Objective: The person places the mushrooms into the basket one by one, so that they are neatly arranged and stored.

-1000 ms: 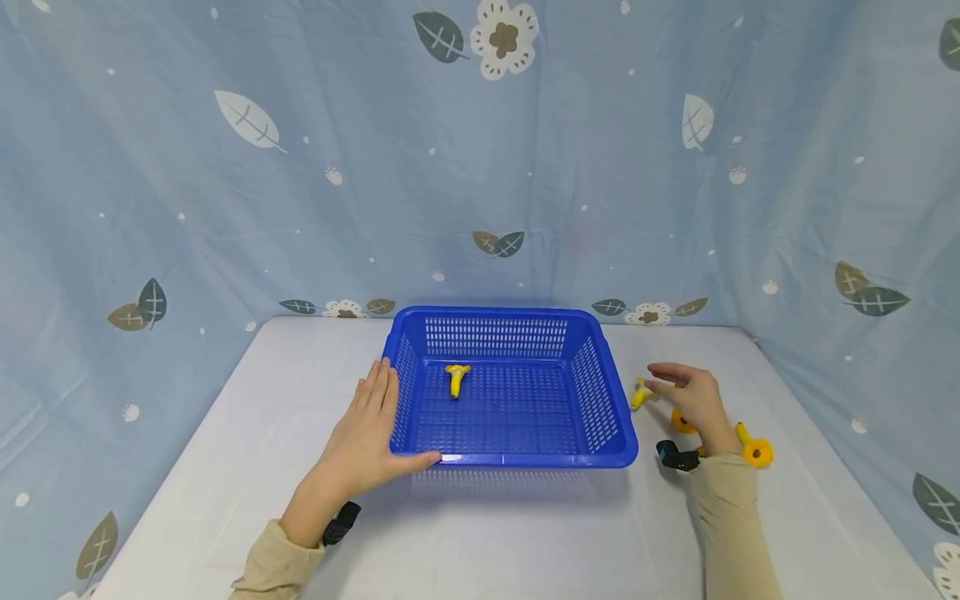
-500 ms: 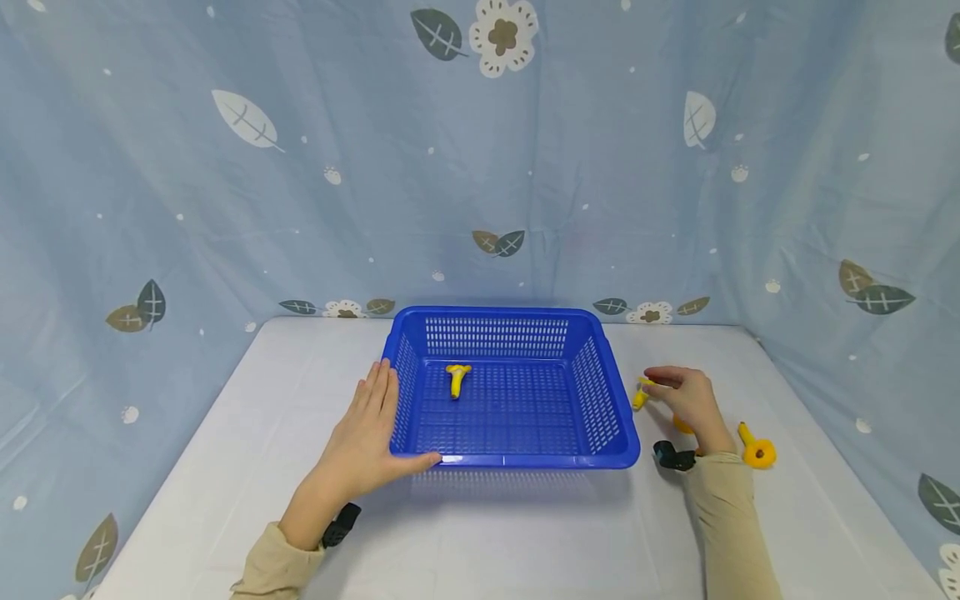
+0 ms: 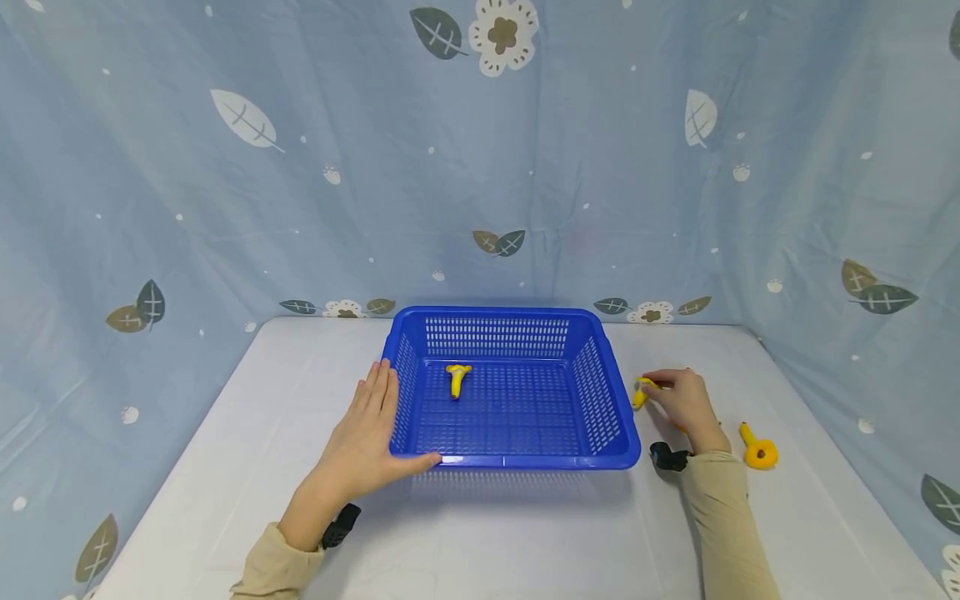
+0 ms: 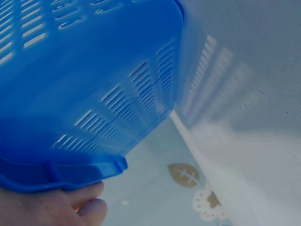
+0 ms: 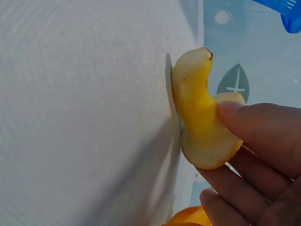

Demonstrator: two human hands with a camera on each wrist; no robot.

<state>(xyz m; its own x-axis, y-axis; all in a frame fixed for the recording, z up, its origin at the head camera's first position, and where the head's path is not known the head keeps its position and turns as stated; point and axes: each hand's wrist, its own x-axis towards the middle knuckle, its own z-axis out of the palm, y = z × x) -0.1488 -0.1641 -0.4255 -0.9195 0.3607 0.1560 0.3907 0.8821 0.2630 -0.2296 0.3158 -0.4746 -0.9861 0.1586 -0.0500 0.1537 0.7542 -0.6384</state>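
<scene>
My left hand point(image 3: 356, 442) rests on the near left corner of a blue plastic basket point(image 3: 517, 461), fingers straight along the left rim and thumb over the front rim. To the right of the basket, my right hand point(image 3: 686, 407) pinches a small banana-shaped yellow piece point(image 5: 197, 113) with a flared end, thumb on one side and fingers beneath. This piece is right at the white table surface in the right wrist view. A similar yellow piece point(image 3: 456, 382) lies inside the basket, toward its left side.
An orange-yellow piece with a round, dark-centred end point(image 3: 762, 454) lies right of my right forearm. Another orange piece point(image 5: 190, 216) is partly hidden by my right hand. The white table point(image 3: 510, 550) meets a blue patterned curtain point(image 3: 360, 167) behind the basket.
My right hand has lowered slightly, and its thumb and fingers have closed on the yellow piece. My left hand and the basket stay in place.
</scene>
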